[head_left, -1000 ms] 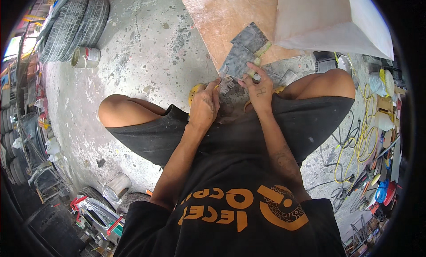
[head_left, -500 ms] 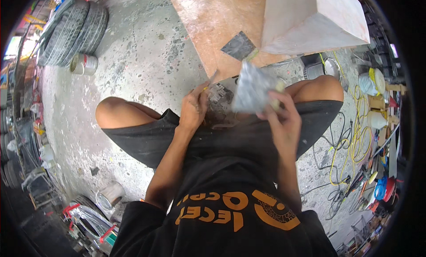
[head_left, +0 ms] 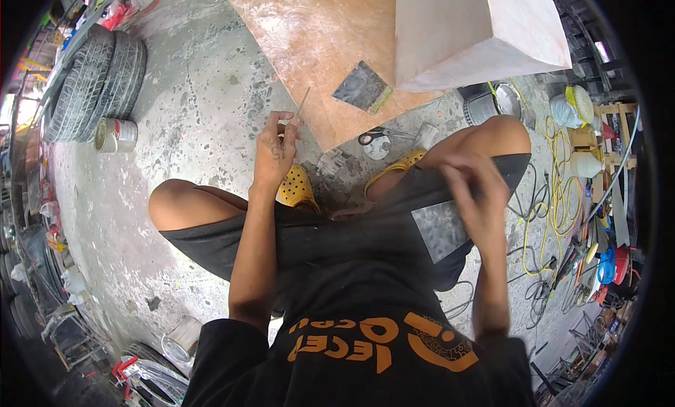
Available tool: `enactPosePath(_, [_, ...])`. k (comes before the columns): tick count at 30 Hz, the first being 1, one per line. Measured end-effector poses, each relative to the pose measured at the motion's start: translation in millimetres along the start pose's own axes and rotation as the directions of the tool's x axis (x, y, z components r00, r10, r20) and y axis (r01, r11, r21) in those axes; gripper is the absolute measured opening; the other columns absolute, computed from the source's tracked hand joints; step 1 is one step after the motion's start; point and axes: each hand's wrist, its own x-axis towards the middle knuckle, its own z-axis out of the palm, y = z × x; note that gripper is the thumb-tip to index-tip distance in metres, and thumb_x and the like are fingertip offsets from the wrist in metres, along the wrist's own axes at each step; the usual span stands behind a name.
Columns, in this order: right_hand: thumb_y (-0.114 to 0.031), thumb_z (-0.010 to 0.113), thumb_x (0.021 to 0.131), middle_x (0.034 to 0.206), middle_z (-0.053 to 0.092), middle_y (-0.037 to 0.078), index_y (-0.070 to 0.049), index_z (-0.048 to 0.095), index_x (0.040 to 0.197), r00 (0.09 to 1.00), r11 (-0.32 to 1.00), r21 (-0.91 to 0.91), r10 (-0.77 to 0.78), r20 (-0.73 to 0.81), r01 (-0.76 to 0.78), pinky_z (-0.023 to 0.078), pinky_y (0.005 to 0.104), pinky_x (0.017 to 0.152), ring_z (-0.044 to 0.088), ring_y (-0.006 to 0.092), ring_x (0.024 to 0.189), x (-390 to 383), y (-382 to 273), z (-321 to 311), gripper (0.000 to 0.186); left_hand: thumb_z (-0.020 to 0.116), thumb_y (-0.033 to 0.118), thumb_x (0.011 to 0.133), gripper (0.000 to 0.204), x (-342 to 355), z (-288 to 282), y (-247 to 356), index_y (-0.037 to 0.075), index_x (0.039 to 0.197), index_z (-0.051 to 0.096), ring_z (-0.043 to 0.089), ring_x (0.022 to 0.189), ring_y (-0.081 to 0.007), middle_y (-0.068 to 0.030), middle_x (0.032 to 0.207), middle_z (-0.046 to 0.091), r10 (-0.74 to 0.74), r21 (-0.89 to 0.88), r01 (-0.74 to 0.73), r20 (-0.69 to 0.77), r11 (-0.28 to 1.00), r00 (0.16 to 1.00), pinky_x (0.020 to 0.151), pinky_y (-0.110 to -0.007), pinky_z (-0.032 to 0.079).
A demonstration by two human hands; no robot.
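My left hand (head_left: 276,145) is closed on a thin-bladed scraper (head_left: 304,103), its blade pointing up over the edge of a brown board. A grey, smeared flat sheet (head_left: 439,230) lies on my right thigh. Just above it is my right hand (head_left: 481,196), apart from the sheet, its fingers blurred by motion. A second dark grey square sheet (head_left: 360,85), with yellowish paste along its lower right edge, rests on the brown board (head_left: 302,41). On that board's right side stands a large pale box-like form (head_left: 464,37).
Between my yellow clogs (head_left: 297,187) and the board lie scissors (head_left: 373,136) and a round white lid (head_left: 377,149). Tires (head_left: 84,83) and a can (head_left: 116,135) stand on the left. Yellow cords (head_left: 555,217) tangle across the right floor, and an open tin (head_left: 481,110) stands behind my right knee.
The grey sheet has gone from my right hand onto my right thigh, and that hand has moved right. My left hand has moved up and left with the scraper.
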Motion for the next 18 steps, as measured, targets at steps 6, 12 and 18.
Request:
enactPosePath(6, [-0.024, 0.067, 0.093, 0.125, 0.059, 0.023, 0.002, 0.06, 0.126, 0.898, 0.833, -0.385, -0.265, 0.35, 0.396, 0.051, 0.0437, 0.092, 0.059, 0.0401, 0.114, 115.3, 74.8, 130.6, 0.042, 0.057, 0.022, 0.103, 0.028, 2.9, 10.0, -1.1, -0.001, 0.117, 0.057, 0.057, 0.051, -0.0126, -0.0133, 0.079, 0.068, 0.014, -0.05, -0.016, -0.039, 0.999, 0.999, 0.049, -0.027, 0.045])
enactPosePath(12, [-0.037, 0.067, 0.091, 0.144, 0.05, 0.023, -0.002, 0.06, 0.125, 0.784, 0.816, -0.289, -0.287, 0.55, 0.501, 0.038, 0.0506, 0.111, 0.045, 0.0427, 0.131, 103.0, 80.7, 136.4, 0.049, 0.057, 0.022, 0.103, 0.026, 1.7, -0.1, -19.6, 0.0, 0.117, 0.058, 0.057, 0.053, -0.0126, -0.0131, 0.078, 0.068, 0.032, -0.025, -0.035, -0.101, 0.999, 0.994, 0.05, -0.027, 0.045])
enactPosePath(18, [-0.037, 0.067, 0.092, 0.135, 0.055, 0.026, -0.002, 0.055, 0.132, 0.906, 0.913, -0.392, 0.068, 0.418, 0.112, 0.052, 0.0454, 0.093, 0.06, 0.0427, 0.115, 108.7, 80.0, 124.0, 0.054, 0.058, 0.018, 0.101, 0.023, 0.8, -0.1, -27.6, 0.0, 0.116, 0.058, 0.059, 0.055, -0.0129, -0.0113, 0.076, 0.068, 0.059, 0.058, -0.056, -0.059, 0.997, 0.997, 0.052, -0.029, 0.046])
